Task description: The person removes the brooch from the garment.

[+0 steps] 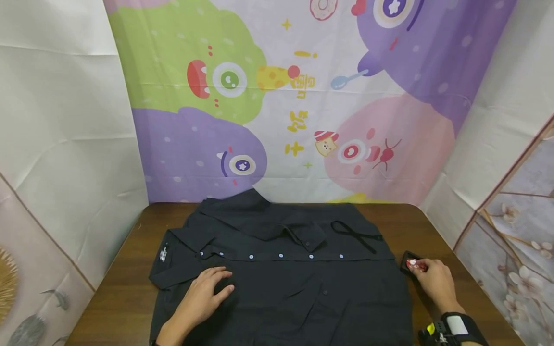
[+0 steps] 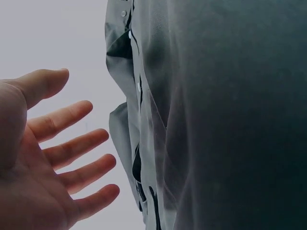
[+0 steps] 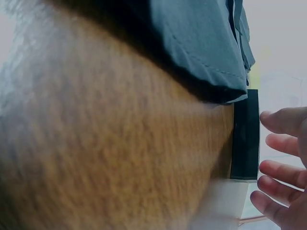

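Note:
A black button-up shirt [image 1: 281, 283] lies spread out, its row of pale buttons [image 1: 281, 255] running across it. Above its left part hovers my left hand [image 1: 201, 298], fingers spread and holding nothing; the left wrist view shows that hand [image 2: 53, 158] apart from the cloth. To the right of the shirt sits a small black box [image 1: 405, 259] with something red and white [image 1: 412, 263] in it. My right hand [image 1: 437, 283] has its fingertips at the box's top. In the right wrist view its fingers are parted beside the box [image 3: 246, 139], with nothing seen between them.
The shirt covers much of a brown wooden table [image 1: 117, 288]. A thin black strap [image 1: 357, 235] lies on the shirt's upper right. Behind the table hangs a cartoon-printed cloth [image 1: 298, 182], and white sheets [image 1: 73, 120] stand at the sides.

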The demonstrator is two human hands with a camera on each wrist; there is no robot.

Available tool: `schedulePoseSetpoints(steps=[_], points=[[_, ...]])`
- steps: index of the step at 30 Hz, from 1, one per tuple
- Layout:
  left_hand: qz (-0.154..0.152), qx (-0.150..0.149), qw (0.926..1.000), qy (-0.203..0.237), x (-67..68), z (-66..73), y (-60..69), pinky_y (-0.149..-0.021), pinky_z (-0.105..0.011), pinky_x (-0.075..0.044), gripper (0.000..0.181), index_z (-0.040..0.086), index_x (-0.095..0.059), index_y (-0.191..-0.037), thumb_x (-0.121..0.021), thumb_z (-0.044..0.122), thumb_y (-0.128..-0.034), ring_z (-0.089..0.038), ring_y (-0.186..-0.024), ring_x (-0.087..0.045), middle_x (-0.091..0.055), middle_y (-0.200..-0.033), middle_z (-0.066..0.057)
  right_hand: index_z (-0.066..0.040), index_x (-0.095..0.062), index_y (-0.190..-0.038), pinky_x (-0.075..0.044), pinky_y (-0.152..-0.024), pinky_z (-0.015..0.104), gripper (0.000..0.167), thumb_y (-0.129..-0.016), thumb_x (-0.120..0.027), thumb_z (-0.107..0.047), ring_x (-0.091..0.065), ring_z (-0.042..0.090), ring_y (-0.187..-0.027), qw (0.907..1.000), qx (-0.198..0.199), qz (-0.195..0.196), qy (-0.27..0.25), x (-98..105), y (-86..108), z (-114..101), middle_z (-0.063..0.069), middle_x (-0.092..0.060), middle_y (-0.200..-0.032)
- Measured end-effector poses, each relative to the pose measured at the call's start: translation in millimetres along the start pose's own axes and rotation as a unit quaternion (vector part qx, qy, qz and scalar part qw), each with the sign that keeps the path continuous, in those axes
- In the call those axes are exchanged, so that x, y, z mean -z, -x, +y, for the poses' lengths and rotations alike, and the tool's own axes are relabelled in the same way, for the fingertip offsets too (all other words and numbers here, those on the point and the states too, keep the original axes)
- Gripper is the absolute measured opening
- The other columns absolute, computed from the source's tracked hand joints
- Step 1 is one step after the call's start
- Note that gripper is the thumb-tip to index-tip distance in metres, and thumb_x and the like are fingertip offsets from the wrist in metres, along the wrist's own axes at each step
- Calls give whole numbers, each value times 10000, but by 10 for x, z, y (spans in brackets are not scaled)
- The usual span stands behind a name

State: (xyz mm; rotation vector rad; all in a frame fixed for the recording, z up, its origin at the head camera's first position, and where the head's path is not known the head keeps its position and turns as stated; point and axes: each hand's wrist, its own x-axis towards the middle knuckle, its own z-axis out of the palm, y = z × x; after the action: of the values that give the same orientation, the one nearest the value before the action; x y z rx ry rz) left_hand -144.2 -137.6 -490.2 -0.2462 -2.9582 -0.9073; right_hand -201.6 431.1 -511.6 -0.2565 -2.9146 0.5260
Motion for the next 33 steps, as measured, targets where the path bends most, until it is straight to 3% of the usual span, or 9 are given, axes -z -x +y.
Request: schedulePoseSetpoints(steps=[11,24,33], points=[[51,-31,10000,15,-18,-16,-3,-1014,-622,-390,290,112,-689,-1147,-689,260,-898,-366,-1275,-511,-609,-1311,-141,110,-665,-1043,-462,-687,543,328,-835,-688,-142,-614,459,-842,9993,105,297,-191,-14,59,4,324,-643,-984],[33,-37,10000,11,-12,-17,-28,-1020,-624,-388,299,109,-689,-1152,-689,265,-897,-369,-1278,-508,-607,-1314,-145,126,-637,-1086,-443,-810,617,366,-866,-672,-165,-574,537,-970,9994,46,206,-279,-8,95,-85,382,-600,-1082],[1,-100,9999,20,35,-44,-46,-1008,-619,-400,291,113,-690,-1149,-690,262,-898,-367,-1269,-515,-612,-1306,-140,91,-663,-1078,-440,-825,627,342,-868,-684,-178,-571,539,-994,9977,60,537,-401,-18,137,-205,381,-597,-1099]])
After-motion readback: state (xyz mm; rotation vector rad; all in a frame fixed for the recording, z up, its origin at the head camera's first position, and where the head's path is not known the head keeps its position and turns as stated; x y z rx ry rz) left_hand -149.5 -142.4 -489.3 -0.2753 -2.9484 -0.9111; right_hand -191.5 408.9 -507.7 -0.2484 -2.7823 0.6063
